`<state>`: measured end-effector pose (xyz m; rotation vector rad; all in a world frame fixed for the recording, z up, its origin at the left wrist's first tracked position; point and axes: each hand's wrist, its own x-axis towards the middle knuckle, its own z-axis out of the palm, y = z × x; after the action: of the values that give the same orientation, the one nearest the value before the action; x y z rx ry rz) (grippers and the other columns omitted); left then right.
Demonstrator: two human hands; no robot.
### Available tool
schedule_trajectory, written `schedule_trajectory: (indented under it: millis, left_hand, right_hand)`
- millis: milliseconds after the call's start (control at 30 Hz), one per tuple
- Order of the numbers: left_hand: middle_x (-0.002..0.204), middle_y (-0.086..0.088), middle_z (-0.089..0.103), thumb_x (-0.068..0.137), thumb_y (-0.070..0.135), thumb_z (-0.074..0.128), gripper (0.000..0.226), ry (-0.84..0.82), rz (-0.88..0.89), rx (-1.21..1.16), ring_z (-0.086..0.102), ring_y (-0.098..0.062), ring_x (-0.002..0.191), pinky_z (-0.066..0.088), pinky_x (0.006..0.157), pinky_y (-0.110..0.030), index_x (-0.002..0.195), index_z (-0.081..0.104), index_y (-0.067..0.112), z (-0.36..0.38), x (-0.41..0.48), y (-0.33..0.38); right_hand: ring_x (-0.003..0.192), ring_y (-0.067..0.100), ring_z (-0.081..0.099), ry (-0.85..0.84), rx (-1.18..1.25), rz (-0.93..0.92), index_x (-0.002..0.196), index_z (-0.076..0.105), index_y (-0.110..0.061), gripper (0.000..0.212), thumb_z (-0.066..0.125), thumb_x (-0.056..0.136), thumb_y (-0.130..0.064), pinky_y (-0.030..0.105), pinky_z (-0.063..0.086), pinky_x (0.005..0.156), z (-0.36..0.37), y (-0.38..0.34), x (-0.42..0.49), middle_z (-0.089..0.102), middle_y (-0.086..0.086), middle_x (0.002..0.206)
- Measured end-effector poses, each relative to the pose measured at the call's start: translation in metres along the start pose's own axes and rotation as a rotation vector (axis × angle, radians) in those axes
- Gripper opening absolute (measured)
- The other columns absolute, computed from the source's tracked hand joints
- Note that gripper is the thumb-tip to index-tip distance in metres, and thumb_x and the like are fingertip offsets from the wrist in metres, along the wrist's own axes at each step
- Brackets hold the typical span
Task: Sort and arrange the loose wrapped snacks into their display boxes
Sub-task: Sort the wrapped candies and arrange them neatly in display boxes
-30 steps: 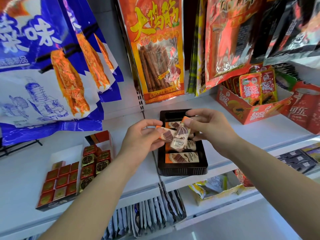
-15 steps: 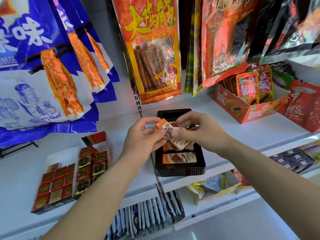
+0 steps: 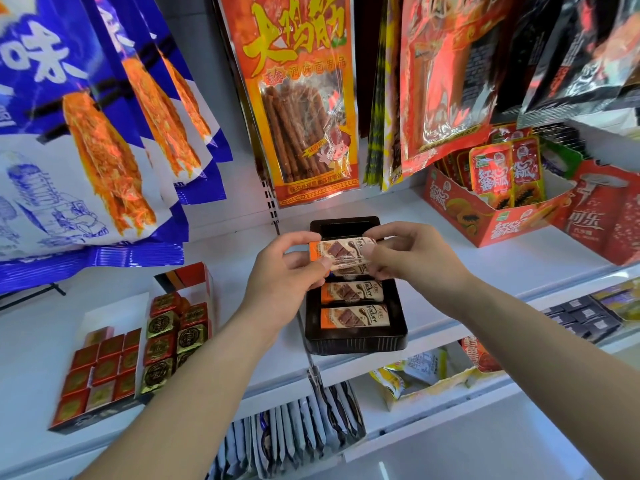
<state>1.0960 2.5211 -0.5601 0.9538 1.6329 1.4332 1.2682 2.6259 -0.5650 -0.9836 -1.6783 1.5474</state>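
A black display tray [image 3: 356, 341] stands on the white shelf [image 3: 485, 268], with two orange-and-cream wrapped chocolate bars [image 3: 353, 317] lying flat in its near half. Above the tray's middle I hold a small stack of the same wrapped bars [image 3: 341, 252], level and crosswise. My left hand [image 3: 287, 275] pinches the stack's left end, and my right hand [image 3: 412, 254] pinches its right end. The tray's far end shows a bare black floor. My hands hide part of another bar lying under the stack.
A box of red and gold foil squares [image 3: 131, 355] sits left of the tray. A red carton of snack sachets [image 3: 491, 202] stands at the right rear. Large snack bags [image 3: 304, 98] hang above. Lower shelf holds upright packets [image 3: 298, 434].
The bars were fanned apart and tilted between my hands; now they are squared into one level stack, held at both ends over the tray.
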Motion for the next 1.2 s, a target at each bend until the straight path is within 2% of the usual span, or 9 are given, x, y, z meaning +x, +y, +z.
schedule_trajectory:
  millis: [133,200,300,467,767,900,1033,1100,1200]
  left_hand:
    - [0.11,0.012,0.07,0.088,0.017,0.072,0.032,0.061,0.098,0.276,0.067,-0.004,0.093,0.053,0.077,-0.018,0.117,0.063,0.027,0.001,0.01,-0.011]
    - [0.12,0.014,0.063,0.09,0.026,0.069,0.034,0.108,0.124,0.5,0.061,-0.007,0.103,0.051,0.088,-0.027,0.122,0.061,0.028,0.0,0.014,-0.018]
    - [0.128,0.007,0.059,0.09,0.03,0.067,0.04,0.117,0.062,0.601,0.058,-0.014,0.112,0.049,0.096,-0.036,0.129,0.057,0.025,-0.001,0.018,-0.025]
    - [0.128,0.007,0.061,0.091,0.03,0.066,0.046,0.085,0.016,0.604,0.062,-0.013,0.107,0.048,0.09,-0.026,0.135,0.055,0.022,0.004,0.021,-0.027]
    - [0.135,0.004,0.057,0.091,0.031,0.064,0.052,0.036,0.026,0.589,0.059,-0.014,0.115,0.051,0.098,-0.034,0.141,0.05,0.023,0.006,0.019,-0.028]
    - [0.138,0.004,0.055,0.093,0.029,0.063,0.053,0.036,0.029,0.594,0.058,-0.012,0.116,0.046,0.091,-0.024,0.143,0.048,0.023,0.005,0.02,-0.028]
    - [0.138,0.004,0.055,0.093,0.029,0.063,0.054,0.022,0.033,0.592,0.058,-0.013,0.116,0.05,0.093,-0.028,0.144,0.047,0.024,0.004,0.019,-0.029]
    - [0.138,0.003,0.056,0.093,0.03,0.063,0.055,0.01,0.031,0.602,0.059,-0.013,0.117,0.05,0.096,-0.031,0.145,0.046,0.024,0.003,0.02,-0.029]
    - [0.137,0.002,0.058,0.093,0.031,0.062,0.055,-0.016,0.027,0.62,0.059,-0.013,0.117,0.051,0.098,-0.033,0.145,0.046,0.024,0.001,0.017,-0.028]
  right_hand:
    - [0.065,0.021,0.066,0.121,0.117,0.016,0.104,0.069,-0.002,0.02,0.075,0.086,-0.009,0.027,0.057,0.066,-0.007,0.004,0.01,0.071,0.012,0.072]
    - [0.066,0.02,0.065,0.227,0.134,-0.001,0.103,0.068,-0.003,0.02,0.075,0.086,-0.009,0.034,0.06,0.073,-0.01,0.007,0.02,0.07,0.013,0.074]
    - [0.068,0.023,0.068,0.339,0.086,-0.024,0.103,0.066,-0.009,0.02,0.076,0.086,-0.012,0.045,0.061,0.081,-0.009,0.013,0.037,0.072,0.01,0.074]
    - [0.071,0.021,0.072,0.352,-0.176,-0.018,0.096,0.068,-0.024,0.017,0.078,0.083,-0.029,0.049,0.06,0.077,-0.003,0.027,0.058,0.074,0.001,0.072]
    - [0.094,0.022,0.068,0.275,-0.546,-0.054,0.115,0.072,-0.013,0.034,0.073,0.088,-0.033,0.026,0.049,0.078,0.007,0.014,0.078,0.072,0.004,0.103]
    - [0.104,0.03,0.063,0.298,-0.726,-0.128,0.121,0.07,-0.015,0.029,0.061,0.095,-0.022,0.034,0.049,0.092,0.01,0.022,0.076,0.059,0.011,0.118]
    - [0.087,0.027,0.068,0.303,-0.759,-0.163,0.105,0.071,-0.023,0.02,0.059,0.091,-0.015,0.038,0.054,0.077,0.004,0.032,0.071,0.059,0.002,0.108]
    - [0.102,0.029,0.059,0.259,-0.883,-0.188,0.1,0.075,-0.023,0.023,0.053,0.094,-0.018,0.04,0.051,0.083,0.005,0.031,0.068,0.061,0.001,0.114]
    - [0.118,0.03,0.043,0.186,-0.975,-0.15,0.112,0.073,-0.022,0.033,0.044,0.097,-0.026,0.042,0.045,0.093,0.011,0.026,0.057,0.053,0.002,0.124]
